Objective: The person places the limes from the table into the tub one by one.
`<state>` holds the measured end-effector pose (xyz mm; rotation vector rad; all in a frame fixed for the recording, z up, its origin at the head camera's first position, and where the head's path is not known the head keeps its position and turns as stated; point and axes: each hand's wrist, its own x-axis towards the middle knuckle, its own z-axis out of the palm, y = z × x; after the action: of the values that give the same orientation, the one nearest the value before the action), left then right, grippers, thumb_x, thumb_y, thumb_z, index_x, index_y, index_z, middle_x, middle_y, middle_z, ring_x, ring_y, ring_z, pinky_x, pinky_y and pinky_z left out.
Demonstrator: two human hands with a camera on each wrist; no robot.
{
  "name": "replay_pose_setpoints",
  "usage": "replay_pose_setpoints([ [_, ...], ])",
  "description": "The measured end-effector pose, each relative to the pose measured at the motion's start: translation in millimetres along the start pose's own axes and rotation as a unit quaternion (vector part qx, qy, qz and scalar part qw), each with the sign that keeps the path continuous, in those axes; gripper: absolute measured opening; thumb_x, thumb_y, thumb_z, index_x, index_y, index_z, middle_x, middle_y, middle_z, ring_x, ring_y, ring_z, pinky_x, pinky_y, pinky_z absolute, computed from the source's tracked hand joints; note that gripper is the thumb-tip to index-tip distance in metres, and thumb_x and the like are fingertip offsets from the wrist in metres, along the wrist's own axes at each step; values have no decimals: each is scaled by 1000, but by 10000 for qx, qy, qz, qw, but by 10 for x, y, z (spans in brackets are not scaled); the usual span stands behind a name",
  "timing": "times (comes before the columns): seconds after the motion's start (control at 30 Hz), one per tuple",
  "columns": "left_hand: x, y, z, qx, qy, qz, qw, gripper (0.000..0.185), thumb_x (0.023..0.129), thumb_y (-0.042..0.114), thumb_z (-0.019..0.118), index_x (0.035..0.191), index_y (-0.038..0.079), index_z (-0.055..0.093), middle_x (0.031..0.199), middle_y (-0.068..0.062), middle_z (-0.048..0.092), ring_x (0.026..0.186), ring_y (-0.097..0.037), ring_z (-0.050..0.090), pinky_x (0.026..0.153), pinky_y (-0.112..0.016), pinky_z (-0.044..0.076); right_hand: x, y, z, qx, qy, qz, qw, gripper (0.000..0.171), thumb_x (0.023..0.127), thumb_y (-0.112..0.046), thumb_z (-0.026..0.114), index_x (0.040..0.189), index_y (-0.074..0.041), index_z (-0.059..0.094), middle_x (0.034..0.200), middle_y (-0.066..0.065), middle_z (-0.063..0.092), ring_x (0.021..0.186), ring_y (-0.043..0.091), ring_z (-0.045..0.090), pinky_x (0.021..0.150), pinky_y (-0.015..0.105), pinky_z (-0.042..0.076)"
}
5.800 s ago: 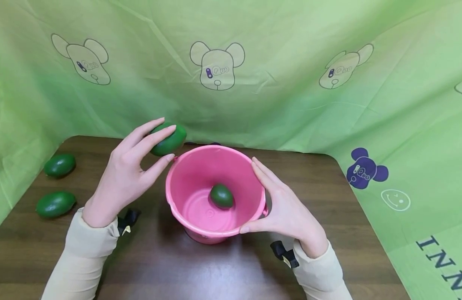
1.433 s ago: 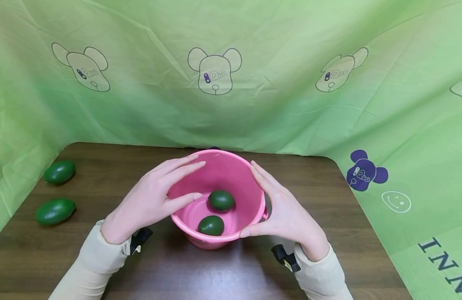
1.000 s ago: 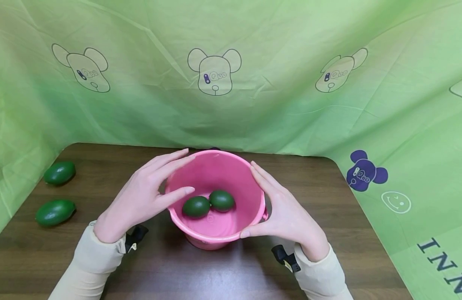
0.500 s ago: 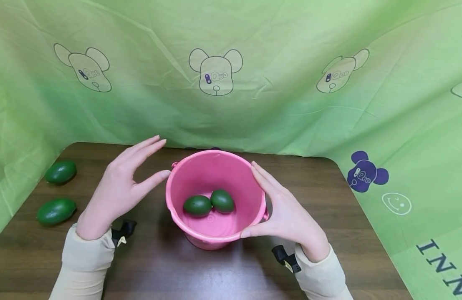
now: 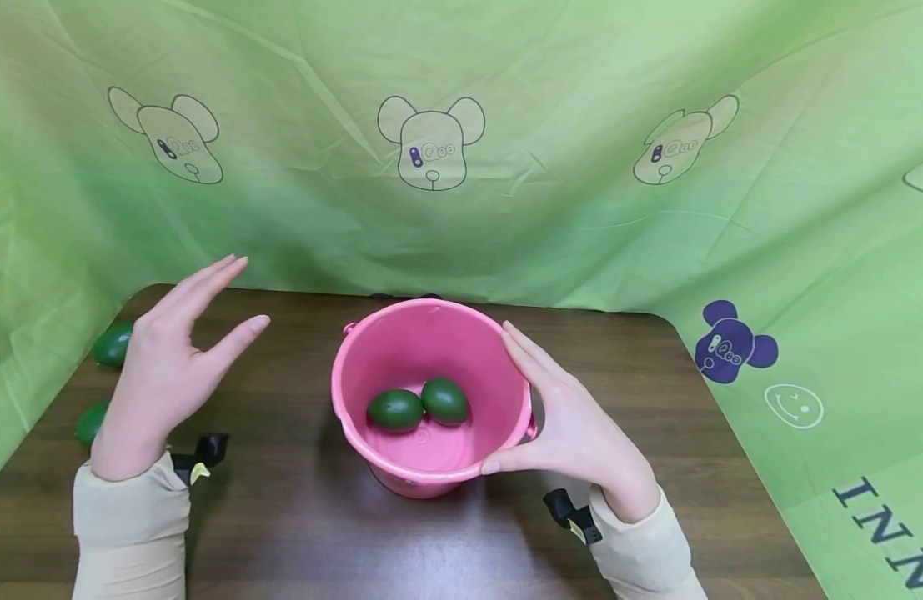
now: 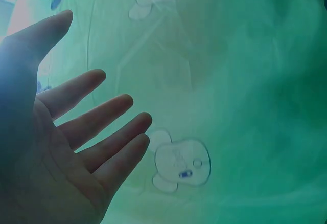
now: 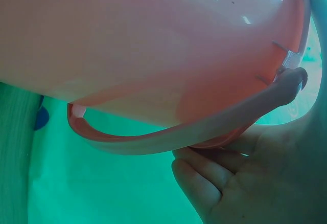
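Observation:
A pink bucket (image 5: 431,479) stands upright on the wooden table, with two glossy dark green oval fruits (image 5: 395,410) side by side on its floor. My right hand (image 5: 577,421) holds the bucket's right rim, thumb on the near side and fingers along the far side. The right wrist view has the bucket's curved handle (image 7: 168,138) hanging beside those fingers. Over the table's left part, my left hand (image 5: 164,362) has its fingers extended and holds nothing. It partly hides two more green fruits, a far one (image 5: 111,345) and a nearer one (image 5: 91,421).
Green cloth (image 5: 536,242) printed with bear heads hangs behind the table and down both sides. The wooden table (image 5: 303,533) has rounded back corners. A small black wrist camera (image 5: 206,452) sits at the left cuff, and another camera (image 5: 569,512) at the right one.
A second fruit, earlier in my left hand, now lies in the bucket, where it rolled left beside the first. My left hand withdrew leftward from the bucket. My right hand stayed on the rim.

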<state>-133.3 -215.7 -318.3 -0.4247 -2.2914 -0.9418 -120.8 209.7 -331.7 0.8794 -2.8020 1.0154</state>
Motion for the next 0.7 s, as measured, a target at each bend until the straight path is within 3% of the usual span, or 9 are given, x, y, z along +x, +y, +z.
replay_pose_setpoints([
  [0.27,-38,-196,-212,157,-71,-750,9970,63,92,25,78,150,32,54,151,5,50,141,-13,42,113,-23,27,9,-1,-5,21,-21,-9,10000,133,58,-65,92,164,-25,22,167,-13,13,150,15,23,112,51,36],
  [0.47,-84,-344,-379,299,-300,-1367,9897,65,94,28,76,153,28,50,156,1,45,145,-19,36,117,-31,23,15,-5,-3,8,-4,-22,10000,134,57,-67,92,164,-26,22,167,-14,13,150,15,23,111,51,36],
  [0.7,-162,-456,-524,414,-444,-1874,9804,68,93,36,77,154,30,48,158,-1,41,147,-28,32,119,-50,21,10,-25,-14,34,17,6,10000,134,57,-66,92,164,-25,22,167,-13,14,150,15,23,112,51,36],
])
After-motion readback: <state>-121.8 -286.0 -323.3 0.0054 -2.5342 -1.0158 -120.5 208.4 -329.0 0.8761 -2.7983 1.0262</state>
